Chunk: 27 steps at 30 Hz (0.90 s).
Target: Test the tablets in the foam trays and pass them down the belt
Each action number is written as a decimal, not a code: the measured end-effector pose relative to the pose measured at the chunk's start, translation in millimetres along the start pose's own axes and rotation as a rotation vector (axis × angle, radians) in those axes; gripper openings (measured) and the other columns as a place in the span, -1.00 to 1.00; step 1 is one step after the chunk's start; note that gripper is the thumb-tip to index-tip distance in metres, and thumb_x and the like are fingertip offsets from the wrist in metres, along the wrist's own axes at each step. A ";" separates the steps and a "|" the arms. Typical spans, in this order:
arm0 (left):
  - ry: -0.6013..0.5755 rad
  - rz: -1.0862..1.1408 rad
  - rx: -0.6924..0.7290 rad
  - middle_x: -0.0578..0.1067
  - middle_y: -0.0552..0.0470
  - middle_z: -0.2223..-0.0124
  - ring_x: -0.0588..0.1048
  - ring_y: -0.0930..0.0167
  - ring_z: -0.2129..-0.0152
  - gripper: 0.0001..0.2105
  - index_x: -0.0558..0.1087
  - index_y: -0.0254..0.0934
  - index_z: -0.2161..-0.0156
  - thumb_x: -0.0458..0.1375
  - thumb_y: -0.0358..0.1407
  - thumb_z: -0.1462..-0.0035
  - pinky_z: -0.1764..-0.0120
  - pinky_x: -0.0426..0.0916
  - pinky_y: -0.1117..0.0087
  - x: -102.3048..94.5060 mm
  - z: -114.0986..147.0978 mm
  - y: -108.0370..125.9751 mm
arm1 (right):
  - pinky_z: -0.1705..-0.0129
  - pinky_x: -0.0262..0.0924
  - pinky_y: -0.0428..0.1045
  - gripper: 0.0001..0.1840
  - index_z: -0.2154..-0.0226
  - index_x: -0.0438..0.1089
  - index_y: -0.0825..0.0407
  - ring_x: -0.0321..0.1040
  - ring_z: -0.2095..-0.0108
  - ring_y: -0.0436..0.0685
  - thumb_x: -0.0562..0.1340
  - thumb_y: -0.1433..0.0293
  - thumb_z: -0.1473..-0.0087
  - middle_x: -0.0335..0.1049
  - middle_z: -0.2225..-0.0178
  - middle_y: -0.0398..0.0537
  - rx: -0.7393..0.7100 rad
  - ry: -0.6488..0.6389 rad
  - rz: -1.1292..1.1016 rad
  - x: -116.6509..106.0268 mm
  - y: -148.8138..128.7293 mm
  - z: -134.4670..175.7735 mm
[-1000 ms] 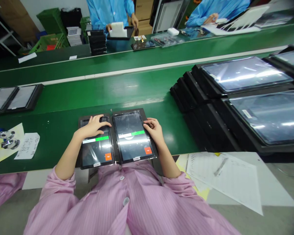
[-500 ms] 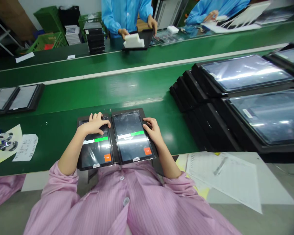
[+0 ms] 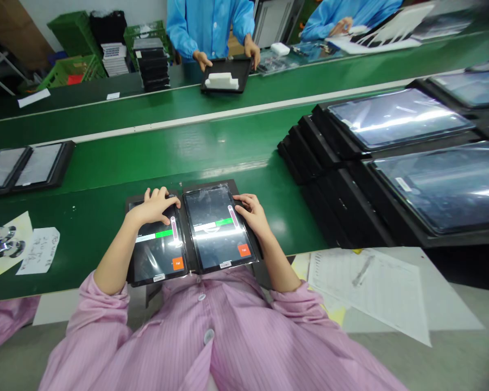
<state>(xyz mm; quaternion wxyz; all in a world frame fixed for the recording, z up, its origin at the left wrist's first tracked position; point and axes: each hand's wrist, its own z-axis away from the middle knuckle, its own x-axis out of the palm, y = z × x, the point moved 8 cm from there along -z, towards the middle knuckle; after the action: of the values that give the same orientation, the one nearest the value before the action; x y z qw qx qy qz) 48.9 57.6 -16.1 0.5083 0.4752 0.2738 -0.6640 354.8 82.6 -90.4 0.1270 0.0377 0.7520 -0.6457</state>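
Two tablets lie side by side at the bench edge against my body: the left tablet (image 3: 158, 252) and the right tablet (image 3: 218, 241). Both screens are lit, each with a white-and-green bar, an orange square low on the right and a slim vertical slider. My left hand (image 3: 155, 207) lies across the upper part of the left tablet with fingers spread, the index fingertip at its right edge. Around the right tablet's upper right edge, my right hand (image 3: 252, 213) is closed, thumb over the rim. A black tray shows beneath the tablets.
Stacked black trays with tablets (image 3: 399, 119) rise at right. Printed sheets (image 3: 375, 293) hang past the bench edge. At left lie tablets in a tray (image 3: 41, 163), a handwritten note (image 3: 38, 250) and metal parts (image 3: 6, 241). Across the bench, a blue-sleeved person holds a black tray (image 3: 240, 70).
A vertical slider has appeared on both tablet screens. My hands keep nearly the same place. The person opposite has lowered and tilted the black tray with white pieces.
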 end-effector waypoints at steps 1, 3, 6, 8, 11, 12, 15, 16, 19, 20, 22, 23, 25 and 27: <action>0.007 -0.004 0.008 0.26 -0.06 -0.10 0.19 0.05 -0.17 -0.51 0.42 0.02 -0.05 0.38 -0.29 0.01 -0.27 -0.20 -0.28 0.2 -1.1 -0.2 | -0.21 0.17 0.22 -0.62 0.06 0.51 -0.07 0.28 -0.07 0.25 0.28 0.19 -0.06 0.21 0.00 0.02 0.004 -0.004 0.000 0.1 0.1 -0.2; 0.017 -0.007 0.008 0.27 -0.06 -0.08 0.20 0.04 -0.16 -0.51 0.44 0.02 -0.03 0.39 -0.29 0.03 -0.27 -0.17 -0.27 1.2 -3.1 -1.6 | -0.21 0.17 0.22 -0.61 0.05 0.50 -0.07 0.27 -0.08 0.25 0.28 0.19 -0.07 0.22 0.00 0.01 0.005 -0.002 0.017 0.1 0.5 -0.3; 0.044 0.051 -0.002 0.27 -0.06 -0.12 0.20 0.03 -0.19 -0.45 0.40 0.08 -0.12 0.38 -0.25 0.01 -0.27 -0.20 -0.30 2.9 -0.5 -5.9 | -0.23 0.14 0.22 -0.62 0.03 0.49 -0.08 0.24 -0.09 0.24 0.25 0.21 -0.08 0.23 0.01 0.01 -0.005 0.007 0.061 0.3 0.5 -0.4; 0.091 0.114 0.018 0.24 -0.07 -0.22 0.17 0.03 -0.24 -0.36 0.25 0.13 -0.26 0.32 -0.19 -0.08 -0.26 -0.33 -0.36 3.7 9.1 -10.3 | -0.23 0.13 0.21 -0.62 0.04 0.48 -0.08 0.24 -0.09 0.23 0.24 0.23 -0.08 0.23 0.02 0.00 -0.010 0.005 0.076 0.7 0.1 -0.3; 0.247 0.215 -0.023 0.09 -0.13 -0.39 0.05 0.03 -0.34 -0.37 0.04 0.10 -0.38 0.13 -0.08 -0.27 -0.22 -0.45 -0.42 7.3 36.4 -33.5 | -0.21 0.15 0.20 -0.62 0.03 0.47 -0.08 0.25 -0.09 0.23 0.25 0.23 -0.08 0.23 0.03 0.00 -0.017 0.011 0.078 0.4 -0.9 0.2; 0.318 0.259 -0.079 0.04 -0.13 -0.42 0.01 0.03 -0.36 -0.42 0.03 0.07 -0.38 0.05 -0.04 -0.32 -0.22 -0.44 -0.43 10.8 47.6 -47.7 | -0.21 0.16 0.20 -0.61 0.02 0.46 -0.08 0.25 -0.09 0.23 0.25 0.23 -0.08 0.24 0.02 0.01 -0.020 0.016 0.074 0.4 -1.0 0.5; 0.541 0.436 -0.287 0.01 -0.16 -0.45 -0.03 0.09 -0.39 -0.47 0.05 -0.03 -0.37 -0.19 0.03 -0.39 -0.29 -0.31 -0.32 32.3 79.0 -96.7 | -0.21 0.16 0.20 -0.57 -0.02 0.40 -0.07 0.26 -0.09 0.23 0.24 0.21 -0.08 0.25 -0.02 0.02 -0.020 0.045 0.048 0.6 1.6 1.3; 0.603 0.502 -0.332 0.03 -0.17 -0.44 0.00 0.13 -0.38 -0.45 0.04 -0.07 -0.38 -0.27 0.05 -0.39 -0.33 -0.25 -0.23 41.8 85.8 -109.7 | -0.22 0.16 0.20 -0.55 -0.04 0.38 -0.06 0.26 -0.08 0.22 0.24 0.21 -0.08 0.26 -0.03 0.03 -0.018 0.061 0.040 0.7 3.6 1.3; 0.714 0.650 -0.365 0.08 -0.20 -0.42 0.06 0.23 -0.37 -0.33 -0.01 -0.18 -0.40 -0.44 0.10 -0.36 -0.37 -0.09 0.05 65.5 90.2 -128.7 | -0.21 0.15 0.22 -0.47 -0.10 0.30 -0.06 0.27 -0.08 0.23 0.24 0.20 -0.07 0.26 -0.08 0.05 -0.013 0.101 0.023 1.3 11.1 0.3; 0.729 0.679 -0.358 0.08 -0.20 -0.43 0.05 0.24 -0.38 -0.29 -0.04 -0.20 -0.41 -0.47 0.13 -0.34 -0.37 -0.08 0.10 69.6 87.8 -129.3 | -0.21 0.15 0.23 -0.44 -0.13 0.28 -0.06 0.26 -0.09 0.23 0.24 0.20 -0.06 0.26 -0.10 0.06 -0.015 0.106 0.018 1.6 13.4 -0.2; 0.734 0.720 -0.341 0.03 -0.15 -0.45 0.01 0.26 -0.39 -0.24 -0.13 -0.19 -0.43 -0.47 0.19 -0.30 -0.38 -0.08 0.16 72.6 81.2 -126.1 | -0.21 0.15 0.24 -0.39 -0.17 0.22 -0.07 0.25 -0.10 0.24 0.23 0.20 -0.05 0.24 -0.15 0.08 -0.021 0.103 0.010 2.3 16.8 -1.3; 0.732 0.738 -0.334 0.00 -0.11 -0.47 -0.01 0.27 -0.40 -0.23 -0.17 -0.17 -0.44 -0.46 0.21 -0.28 -0.39 -0.09 0.18 72.5 78.0 -124.2 | -0.20 0.15 0.24 -0.37 -0.18 0.21 -0.07 0.25 -0.10 0.25 0.22 0.21 -0.05 0.24 -0.17 0.09 -0.024 0.099 0.010 2.6 17.8 -1.8; 0.724 0.763 -0.313 -0.03 0.00 -0.48 -0.04 0.28 -0.41 -0.23 -0.20 -0.09 -0.45 -0.42 0.23 -0.27 -0.40 -0.11 0.23 72.2 72.3 -123.7 | -0.19 0.15 0.25 -0.35 -0.19 0.19 -0.06 0.25 -0.09 0.26 0.21 0.24 -0.03 0.24 -0.18 0.10 -0.034 0.095 0.025 3.2 17.7 -3.6; 0.744 0.776 -0.299 -0.01 0.09 -0.47 -0.06 0.28 -0.41 -0.26 -0.21 -0.01 -0.45 -0.39 0.23 -0.27 -0.41 -0.13 0.24 74.5 66.5 -135.1 | -0.18 0.16 0.24 -0.35 -0.19 0.21 -0.05 0.26 -0.08 0.26 0.20 0.30 0.00 0.26 -0.16 0.09 -0.046 0.100 0.052 4.4 14.6 -8.8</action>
<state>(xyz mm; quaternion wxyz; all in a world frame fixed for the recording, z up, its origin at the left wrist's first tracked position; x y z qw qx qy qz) -103.3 15.5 -73.5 0.6463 0.6663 0.3309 -0.1698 352.5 93.1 -104.4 0.1066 0.0866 0.7709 -0.6219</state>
